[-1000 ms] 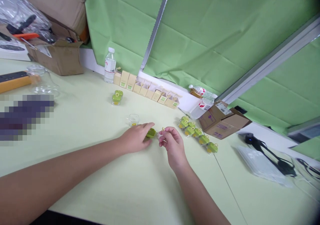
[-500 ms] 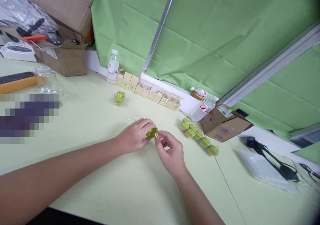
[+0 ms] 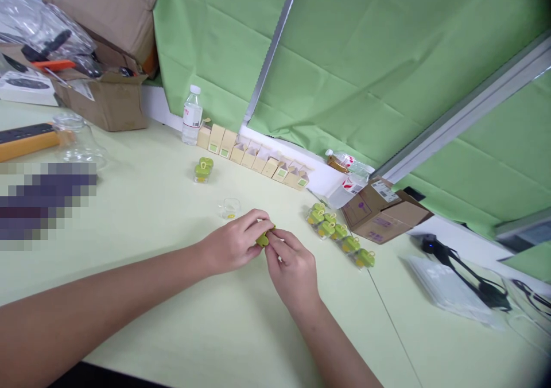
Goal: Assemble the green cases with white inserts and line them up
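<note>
A small green lid is pinched between my two hands just above the table. My left hand is closed around its left side, back of the hand upward. From the right, the fingertips and thumb of my right hand press on the lid's edge; the yellow loop is now hidden by the fingers. Just beyond my left hand stands a clear little cup with something yellow at its bottom. Farther back are green-lidded clear containers, and several more with yellow loops form a row of containers to the right.
Small cardboard boxes line the wall beside a water bottle. Other bottles and a carton sit at right, near plastic bags and a black device. At left are a glass vessel and a power strip.
My right fingers have closed in on the green lid, and the yellow loop they pinched has gone out of sight. The lid has turned, and more of the clear cup shows.
</note>
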### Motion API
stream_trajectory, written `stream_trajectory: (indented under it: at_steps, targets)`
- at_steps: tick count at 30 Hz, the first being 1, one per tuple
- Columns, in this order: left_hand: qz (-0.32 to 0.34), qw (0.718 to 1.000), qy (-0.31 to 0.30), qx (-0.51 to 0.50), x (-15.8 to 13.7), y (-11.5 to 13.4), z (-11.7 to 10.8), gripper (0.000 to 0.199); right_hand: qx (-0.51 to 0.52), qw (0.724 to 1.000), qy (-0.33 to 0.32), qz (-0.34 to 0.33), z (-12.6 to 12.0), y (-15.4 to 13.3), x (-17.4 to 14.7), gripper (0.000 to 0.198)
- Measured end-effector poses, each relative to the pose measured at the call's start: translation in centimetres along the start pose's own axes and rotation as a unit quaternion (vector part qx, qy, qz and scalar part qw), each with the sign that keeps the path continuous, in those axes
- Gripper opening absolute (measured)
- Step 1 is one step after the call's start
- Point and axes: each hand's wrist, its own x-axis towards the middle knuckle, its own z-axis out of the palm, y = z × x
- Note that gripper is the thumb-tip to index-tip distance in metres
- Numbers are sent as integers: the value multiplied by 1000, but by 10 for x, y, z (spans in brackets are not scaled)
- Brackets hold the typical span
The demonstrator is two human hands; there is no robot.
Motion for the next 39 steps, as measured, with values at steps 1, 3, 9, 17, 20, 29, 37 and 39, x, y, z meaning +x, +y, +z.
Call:
stream_trajectory:
  at_steps: [1, 3, 9, 17, 20, 29, 37, 39]
  targets:
    - [-8, 1000, 0, -15, 0, 1, 1, 44, -3, 1000, 0, -2, 0, 0, 0, 28]
    - [-23, 998, 5, -52, -1, 3, 0, 46, 4, 1000, 0, -1, -2, -1, 0, 28]
    - [-101, 979, -35, -176, -1, 6, -7, 59, 56, 998, 0, 1, -3, -1, 1, 29]
    - [-155, 931, -70, -322, 5, -6, -15, 43, -12, 998, -2, -63, -7, 3, 4, 29]
    - [-164, 911, -81, -369, 6, -8, -17, 42, -39, 993, 16, -106, -14, 1, 7, 27]
    - [-170, 893, -80, -409, 8, -6, -18, 42, -105, 985, -4, -137, -25, -5, 10, 18]
    - [-167, 913, -85, -362, 8, -5, -20, 43, -158, 977, -41, -139, -18, -5, 3, 22]
    - [-171, 920, -91, -342, 7, -6, -20, 43, -166, 975, -61, -135, -19, -6, 3, 22]
